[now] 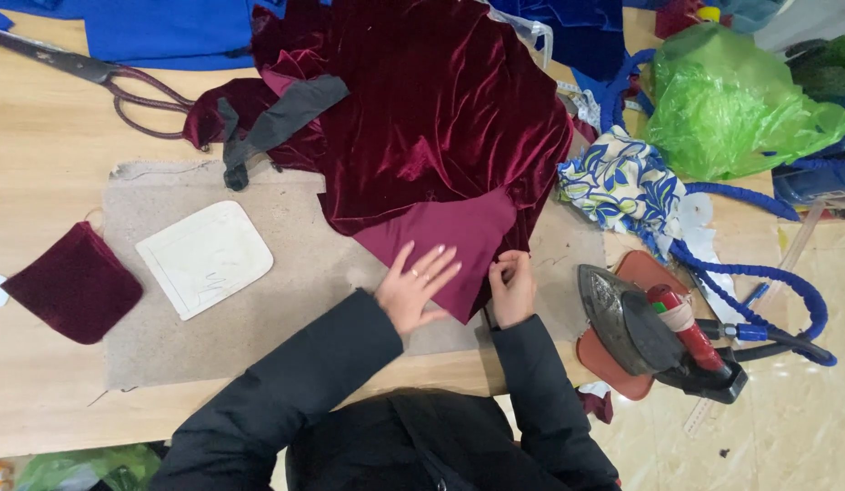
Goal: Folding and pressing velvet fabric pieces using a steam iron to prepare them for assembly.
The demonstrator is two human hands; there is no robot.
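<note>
One camera sits on the person's head and looks almost straight down, quite close, at the wooden table [40,182], with the person's own dark sleeves [286,391] reaching up from the bottom edge.

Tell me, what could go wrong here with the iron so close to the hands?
The iron sits just beside the right hand, so it might get bumped or burn if hot. Its blue cord loops nearby and could snag. The velvet under the left hand could slip out of its fold.
</note>
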